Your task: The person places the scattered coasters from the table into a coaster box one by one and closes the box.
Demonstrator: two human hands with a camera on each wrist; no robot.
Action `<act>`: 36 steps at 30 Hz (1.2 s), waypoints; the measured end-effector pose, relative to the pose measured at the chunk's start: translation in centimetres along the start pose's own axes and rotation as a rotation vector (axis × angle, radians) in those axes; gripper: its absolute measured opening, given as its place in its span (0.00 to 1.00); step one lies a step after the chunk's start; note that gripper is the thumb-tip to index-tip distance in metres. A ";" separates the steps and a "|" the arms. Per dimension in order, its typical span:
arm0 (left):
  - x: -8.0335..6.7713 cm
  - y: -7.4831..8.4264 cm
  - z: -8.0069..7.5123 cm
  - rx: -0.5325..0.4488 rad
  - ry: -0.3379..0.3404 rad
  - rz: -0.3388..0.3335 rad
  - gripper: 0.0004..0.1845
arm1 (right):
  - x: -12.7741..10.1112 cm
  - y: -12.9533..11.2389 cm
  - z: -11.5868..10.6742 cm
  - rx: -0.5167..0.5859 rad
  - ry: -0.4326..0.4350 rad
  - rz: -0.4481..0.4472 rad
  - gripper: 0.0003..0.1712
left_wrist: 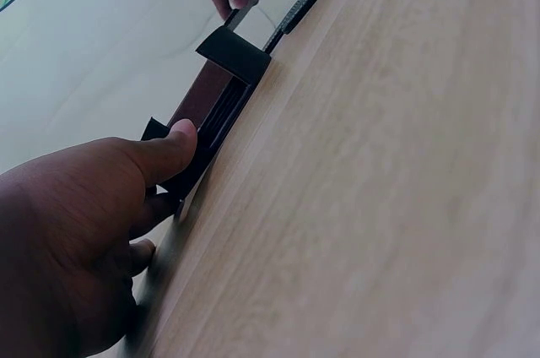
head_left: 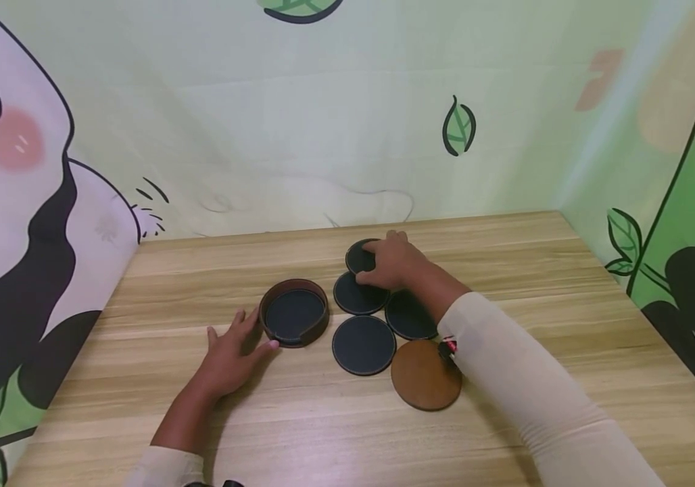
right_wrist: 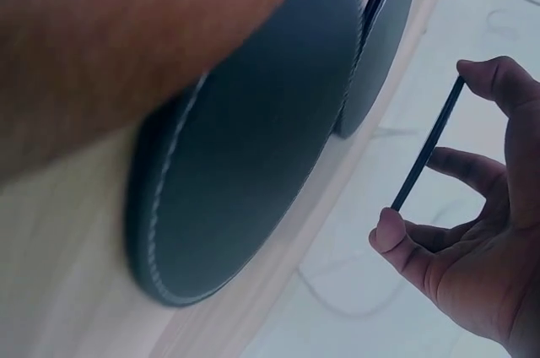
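My right hand (head_left: 397, 260) pinches a thin round black coaster (head_left: 357, 257) by its edges between thumb and fingers. In the right wrist view this coaster (right_wrist: 429, 145) appears edge-on, raised off the table. My left hand (head_left: 228, 358) holds the side of a round dark coaster holder (head_left: 318, 330), thumb by its front notch and fingers along its left wall. A black coaster (head_left: 295, 314) lies inside the holder. Right of it, three black coasters lie flat: one below my right hand (head_left: 353, 297), a nearer coaster (head_left: 364, 345), and another coaster (head_left: 408, 318) partly hidden by my forearm.
A brown coaster (head_left: 425, 379) lies nearest the front of the group, beside my right sleeve. Everything stands on a wood-grain table (head_left: 299, 426). A pale printed backdrop (head_left: 323, 135) rises behind the table's far edge.
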State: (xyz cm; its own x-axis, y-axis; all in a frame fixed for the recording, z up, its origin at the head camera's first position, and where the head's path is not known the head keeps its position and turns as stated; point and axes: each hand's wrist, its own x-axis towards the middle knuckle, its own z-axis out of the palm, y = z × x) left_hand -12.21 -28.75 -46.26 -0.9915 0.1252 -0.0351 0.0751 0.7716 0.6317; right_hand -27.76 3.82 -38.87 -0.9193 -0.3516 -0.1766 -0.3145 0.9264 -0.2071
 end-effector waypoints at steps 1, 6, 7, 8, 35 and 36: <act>0.0 0.0 0.0 -0.001 0.000 -0.001 0.46 | -0.1 -0.3 0.0 -0.005 0.000 -0.010 0.45; 0.0 0.1 -0.1 -0.005 -0.002 -0.002 0.46 | -0.5 -1.9 0.0 -0.005 0.003 -0.063 0.44; 0.0 0.1 -0.1 -0.006 -0.002 -0.001 0.46 | -0.6 -2.1 0.0 -0.004 0.003 -0.073 0.44; 0.0 0.1 -0.1 -0.006 -0.002 0.000 0.46 | -0.6 -2.4 0.0 0.000 0.004 -0.084 0.43; 0.2 -0.1 -0.1 -0.008 -0.015 -0.008 0.46 | -1.7 -8.4 0.6 -0.009 -0.021 -0.240 0.41; 0.2 -0.1 -0.1 -0.007 -0.020 -0.014 0.46 | -1.7 -8.6 0.7 -0.015 -0.021 -0.251 0.41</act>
State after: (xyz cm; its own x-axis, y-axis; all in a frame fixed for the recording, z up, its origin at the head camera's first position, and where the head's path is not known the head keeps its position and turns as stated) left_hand -12.44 -28.84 -46.29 -0.9901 0.1271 -0.0593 0.0606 0.7692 0.6362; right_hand -23.32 -3.69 -37.45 -0.8072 -0.5731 -0.1414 -0.5357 0.8118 -0.2325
